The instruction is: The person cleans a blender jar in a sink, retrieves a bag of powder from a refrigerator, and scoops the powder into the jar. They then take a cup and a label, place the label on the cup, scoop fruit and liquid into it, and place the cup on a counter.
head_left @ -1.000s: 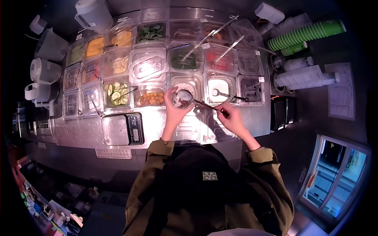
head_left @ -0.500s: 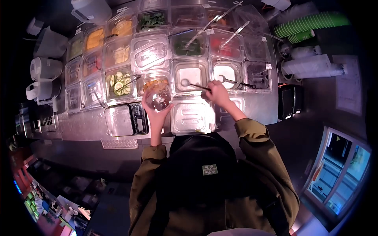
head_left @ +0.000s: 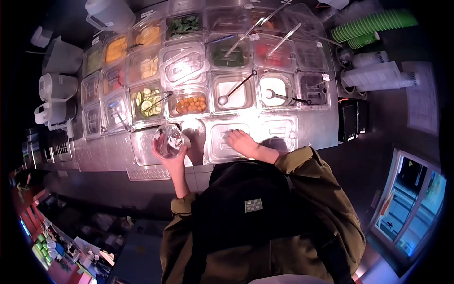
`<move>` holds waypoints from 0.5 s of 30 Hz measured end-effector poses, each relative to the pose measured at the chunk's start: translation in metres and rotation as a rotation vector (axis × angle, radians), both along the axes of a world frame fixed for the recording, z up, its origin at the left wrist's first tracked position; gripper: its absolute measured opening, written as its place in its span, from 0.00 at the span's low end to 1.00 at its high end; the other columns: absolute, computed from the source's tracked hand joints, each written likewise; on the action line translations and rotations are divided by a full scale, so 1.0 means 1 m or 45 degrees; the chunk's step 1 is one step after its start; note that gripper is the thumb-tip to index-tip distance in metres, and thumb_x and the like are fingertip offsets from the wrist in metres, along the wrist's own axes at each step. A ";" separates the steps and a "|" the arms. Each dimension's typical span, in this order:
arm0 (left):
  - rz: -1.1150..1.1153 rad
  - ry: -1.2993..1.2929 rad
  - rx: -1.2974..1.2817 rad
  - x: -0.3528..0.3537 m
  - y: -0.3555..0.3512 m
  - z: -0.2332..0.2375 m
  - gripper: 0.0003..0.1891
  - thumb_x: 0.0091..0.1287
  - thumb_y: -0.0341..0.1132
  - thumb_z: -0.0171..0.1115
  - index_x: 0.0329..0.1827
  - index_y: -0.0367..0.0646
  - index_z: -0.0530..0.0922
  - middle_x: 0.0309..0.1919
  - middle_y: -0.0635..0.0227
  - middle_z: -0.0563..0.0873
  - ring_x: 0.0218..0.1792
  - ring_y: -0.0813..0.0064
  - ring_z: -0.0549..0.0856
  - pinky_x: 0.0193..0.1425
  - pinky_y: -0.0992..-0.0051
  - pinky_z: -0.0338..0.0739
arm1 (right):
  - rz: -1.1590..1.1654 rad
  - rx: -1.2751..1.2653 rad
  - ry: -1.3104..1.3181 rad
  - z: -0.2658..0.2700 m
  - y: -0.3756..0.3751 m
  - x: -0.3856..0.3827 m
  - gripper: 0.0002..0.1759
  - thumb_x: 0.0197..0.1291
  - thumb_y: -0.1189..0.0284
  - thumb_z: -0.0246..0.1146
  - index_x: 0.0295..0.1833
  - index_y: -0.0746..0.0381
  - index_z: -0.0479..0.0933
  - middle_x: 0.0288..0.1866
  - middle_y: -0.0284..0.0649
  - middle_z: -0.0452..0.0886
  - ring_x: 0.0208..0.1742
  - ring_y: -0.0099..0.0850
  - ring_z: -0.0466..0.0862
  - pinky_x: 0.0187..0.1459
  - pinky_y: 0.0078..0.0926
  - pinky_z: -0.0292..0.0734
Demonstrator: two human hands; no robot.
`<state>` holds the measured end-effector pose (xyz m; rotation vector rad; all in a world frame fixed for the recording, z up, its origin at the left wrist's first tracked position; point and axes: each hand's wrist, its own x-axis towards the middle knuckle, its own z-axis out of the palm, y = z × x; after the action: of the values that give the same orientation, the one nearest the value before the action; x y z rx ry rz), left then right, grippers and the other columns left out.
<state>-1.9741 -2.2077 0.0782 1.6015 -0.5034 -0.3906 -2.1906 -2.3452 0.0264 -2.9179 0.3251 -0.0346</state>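
Observation:
My left hand [head_left: 173, 163] is wrapped around a clear cup [head_left: 168, 141] with some whitish, shiny contents, above the scale's metal platform [head_left: 144, 152]. My right hand [head_left: 241, 142] is over a clear pan lid [head_left: 218, 151] at the counter's front, its fingers curled at the raised handle. Behind that lid, a black-handled ladle [head_left: 238, 87] rests in a pan of white contents [head_left: 230, 90]. A second ladle [head_left: 288, 97] lies in the neighbouring white pan [head_left: 274, 90]. Orange balls [head_left: 191, 103] fill a pan behind the cup.
Sliced cucumber [head_left: 148, 102] with tongs stands left of the orange balls. More lidded pans rise in rows behind, including leafy greens [head_left: 184, 25]. Stacked green cups [head_left: 373, 25] and clear cups [head_left: 378, 77] lie at the right. White pitchers [head_left: 57, 87] stand at the left.
My left hand has carried the cup left and towards me, uncovering the orange balls. My right hand has let go of the ladle, now leaning in its pan, and come down to the lid.

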 end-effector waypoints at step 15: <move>-0.011 -0.149 0.094 -0.037 -0.007 0.002 0.56 0.36 0.35 0.80 0.68 0.41 0.51 0.60 0.54 0.68 0.61 0.60 0.69 0.64 0.60 0.65 | -0.505 0.049 -0.056 0.033 -0.163 -0.021 0.10 0.44 0.74 0.58 0.36 0.63 0.74 0.37 0.42 0.73 0.45 0.37 0.75 0.45 0.32 0.70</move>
<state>-2.0107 -2.2143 0.0802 1.7009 -0.5904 -0.3263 -2.2120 -2.5084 0.0599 -2.7619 0.8792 -0.1494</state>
